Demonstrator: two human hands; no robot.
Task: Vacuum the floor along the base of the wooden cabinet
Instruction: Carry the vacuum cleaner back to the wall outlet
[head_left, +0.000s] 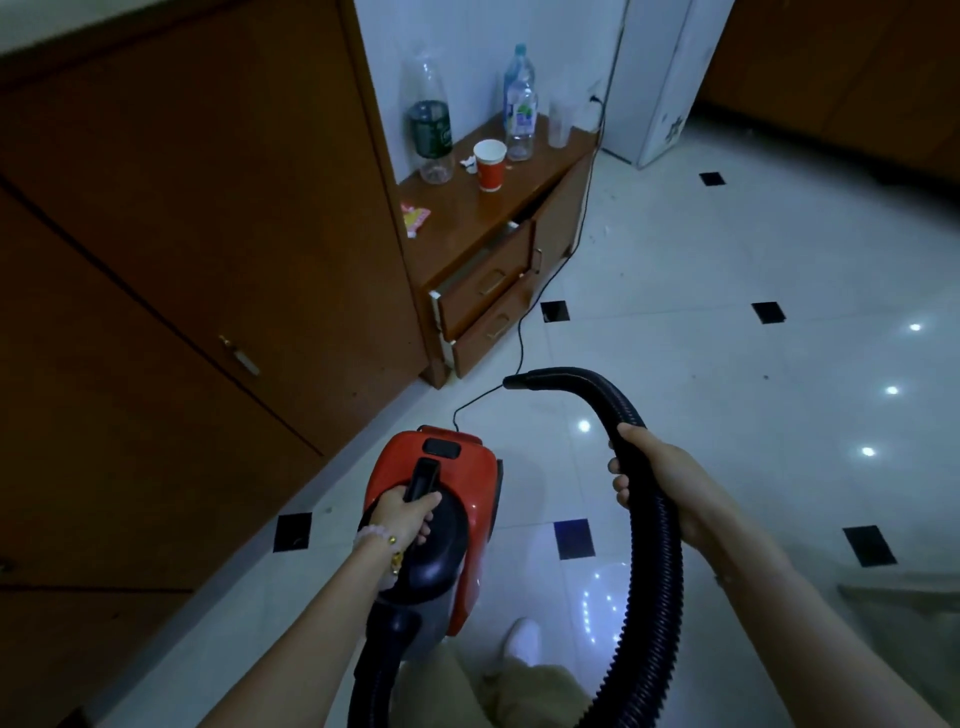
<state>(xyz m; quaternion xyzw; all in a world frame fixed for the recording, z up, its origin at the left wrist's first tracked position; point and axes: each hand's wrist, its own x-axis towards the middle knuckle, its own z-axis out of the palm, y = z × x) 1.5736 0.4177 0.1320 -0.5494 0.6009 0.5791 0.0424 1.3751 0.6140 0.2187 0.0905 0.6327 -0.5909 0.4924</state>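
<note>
A red and black canister vacuum (470, 480) hangs above the white tiled floor (701, 322), carried by its black top handle in my left hand (408, 512). My right hand (657, 475) grips the black ribbed hose (657, 561), which loops from the vacuum's rear up and over. The hose's nozzle end (524, 380) points left, in the air, toward the foot of the low drawer unit. The tall wooden cabinet (197, 234) fills the left side, its base meeting the floor along a diagonal line.
A low wooden drawer unit (498, 270) with two partly open drawers stands beyond the cabinet, holding bottles, a red paper cup (491, 166) and a wrapper. The black power cord (524, 332) runs across the floor to a wall socket. My white shoe (522, 642) shows below.
</note>
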